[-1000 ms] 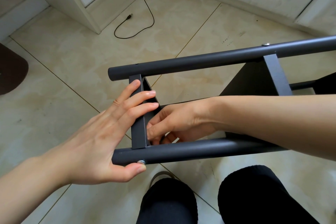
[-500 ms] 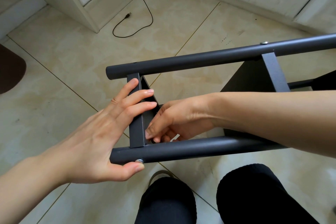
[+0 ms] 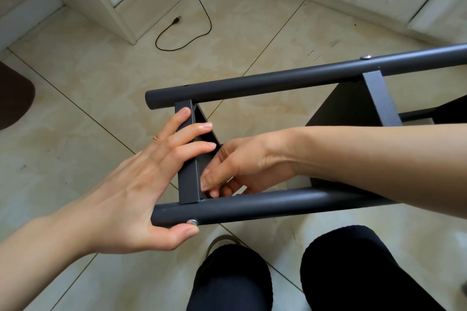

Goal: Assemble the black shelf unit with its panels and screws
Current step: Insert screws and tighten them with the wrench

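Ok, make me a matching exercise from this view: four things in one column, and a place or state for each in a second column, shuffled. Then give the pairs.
Things:
1. left hand
2. right hand
3. black cable
4. silver screw head

Places or states:
A. lies loose on the tiled floor near the white cabinet
B. sits in the near tube, at the thumb tip
C. fingers spread flat over the end panel's edge, thumb under the near tube
D. reaches between the two tubes, fingertips curled at the inner corner of the panel

Pairs: 1-C, 2-D, 3-A, 4-B
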A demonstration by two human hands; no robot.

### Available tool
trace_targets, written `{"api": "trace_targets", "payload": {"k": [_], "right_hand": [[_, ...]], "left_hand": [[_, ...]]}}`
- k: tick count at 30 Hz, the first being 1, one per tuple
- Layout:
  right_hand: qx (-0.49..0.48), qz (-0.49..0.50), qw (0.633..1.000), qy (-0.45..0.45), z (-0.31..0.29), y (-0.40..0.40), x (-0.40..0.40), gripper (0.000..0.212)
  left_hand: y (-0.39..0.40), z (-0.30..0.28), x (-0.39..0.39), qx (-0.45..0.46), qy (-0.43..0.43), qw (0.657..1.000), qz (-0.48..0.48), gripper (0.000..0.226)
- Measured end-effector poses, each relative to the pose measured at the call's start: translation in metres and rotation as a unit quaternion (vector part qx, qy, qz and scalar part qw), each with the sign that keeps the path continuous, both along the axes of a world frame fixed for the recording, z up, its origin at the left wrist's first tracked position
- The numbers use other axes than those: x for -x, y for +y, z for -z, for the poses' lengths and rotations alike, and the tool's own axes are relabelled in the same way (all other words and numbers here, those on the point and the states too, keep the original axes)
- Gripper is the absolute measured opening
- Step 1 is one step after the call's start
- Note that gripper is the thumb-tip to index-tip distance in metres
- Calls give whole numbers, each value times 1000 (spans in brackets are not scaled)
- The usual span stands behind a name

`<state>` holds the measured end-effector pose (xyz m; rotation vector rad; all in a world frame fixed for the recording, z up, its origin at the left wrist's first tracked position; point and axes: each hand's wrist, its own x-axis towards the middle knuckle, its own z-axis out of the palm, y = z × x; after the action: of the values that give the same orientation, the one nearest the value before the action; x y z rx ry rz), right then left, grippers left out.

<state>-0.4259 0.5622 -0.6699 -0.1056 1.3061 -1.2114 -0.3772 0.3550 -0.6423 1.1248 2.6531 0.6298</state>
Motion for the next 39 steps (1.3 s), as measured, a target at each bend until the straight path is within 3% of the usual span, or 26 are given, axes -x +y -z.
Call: {"api": "trace_targets", "payload": {"k": [15,25,39], "right_hand": [[-29,-39,999,-11,-4,-2,2,22],[-9,-16,1000,-14,-1,-2,2,39],[0,-21,999,-31,-3,-1,1,20]], "left_hand": [[1,-1,0,-3,2,1000,1,88],[0,-1,0,-1,3,1000,2,87],[1,-2,-1,-4,-5,1000,-1,86]]}}
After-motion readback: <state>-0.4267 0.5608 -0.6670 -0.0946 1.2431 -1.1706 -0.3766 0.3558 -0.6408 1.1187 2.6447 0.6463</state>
